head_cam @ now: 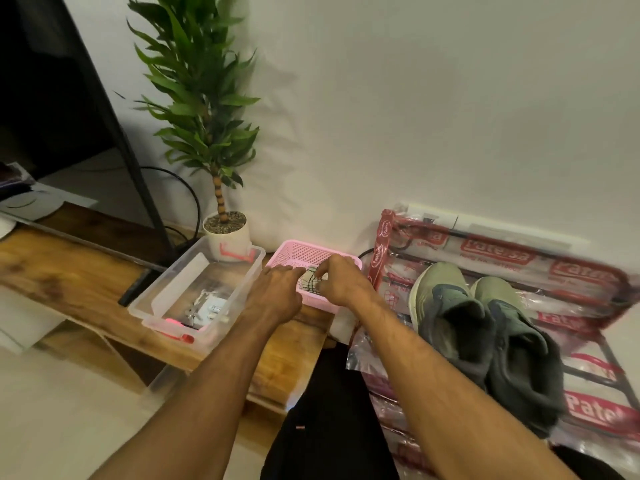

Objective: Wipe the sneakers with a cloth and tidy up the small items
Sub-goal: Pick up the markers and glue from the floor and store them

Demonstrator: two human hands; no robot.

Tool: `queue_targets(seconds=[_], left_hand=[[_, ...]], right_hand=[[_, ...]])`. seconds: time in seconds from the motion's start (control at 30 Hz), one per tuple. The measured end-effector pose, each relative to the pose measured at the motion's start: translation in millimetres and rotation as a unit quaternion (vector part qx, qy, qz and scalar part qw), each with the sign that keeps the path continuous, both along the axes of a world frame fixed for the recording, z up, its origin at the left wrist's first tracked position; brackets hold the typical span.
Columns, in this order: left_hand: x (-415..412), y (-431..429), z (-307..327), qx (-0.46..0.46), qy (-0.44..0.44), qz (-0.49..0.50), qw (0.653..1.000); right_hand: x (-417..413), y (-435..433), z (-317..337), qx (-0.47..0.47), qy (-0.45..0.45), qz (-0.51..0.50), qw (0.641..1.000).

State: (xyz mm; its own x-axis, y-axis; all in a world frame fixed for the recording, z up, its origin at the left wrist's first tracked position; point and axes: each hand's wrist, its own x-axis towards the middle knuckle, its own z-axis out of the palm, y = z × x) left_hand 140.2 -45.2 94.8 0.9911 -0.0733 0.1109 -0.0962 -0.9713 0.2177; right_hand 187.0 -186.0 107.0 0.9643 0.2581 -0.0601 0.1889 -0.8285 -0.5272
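Red lettering on the clear plastic packaging [502, 258] against the wall reads "Patel", repeated on several bands; the later letters are too blurred to read. Two sneakers [485, 323] stand side by side on that packaging, toes toward the wall, olive green at the toe and dark grey round the collar. One pink basket [311, 249] with perforated walls sits on the wooden bench [69, 271], just beside one clear plastic box [249, 271] that holds a few small pale items and has red clips. Both hands are over the basket. The left hand [277, 289] reaches out with nearly straight fingers to the left edge of a small patterned item [309, 281], green and black. The right hand [341, 282] curls its fingers down and pinches the item's right edge. One potted plant [227, 233] in a white pot stands behind the box
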Motion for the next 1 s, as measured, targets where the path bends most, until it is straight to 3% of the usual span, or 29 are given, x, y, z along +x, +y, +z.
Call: queue_targets(seconds=[0.53, 0.73, 1.0], left_hand=[[-40.5, -54.4, 81.8, -0.079, -0.077, 0.011, 0.994], [-42.0, -104.9, 111.6, -0.111, -0.16, -0.048, 0.98], [-56.1, -205.8, 126.3, -0.131, -0.167, -0.173, 0.962]], right_hand=[[-65.8, -77.2, 94.6, 0.008, -0.173, 0.033, 0.984], [-80.9, -128.1, 118.3, 0.08, -0.233, -0.017, 0.969], [-109.3, -224.8, 123.0, 0.057, -0.256, -0.097, 0.96]])
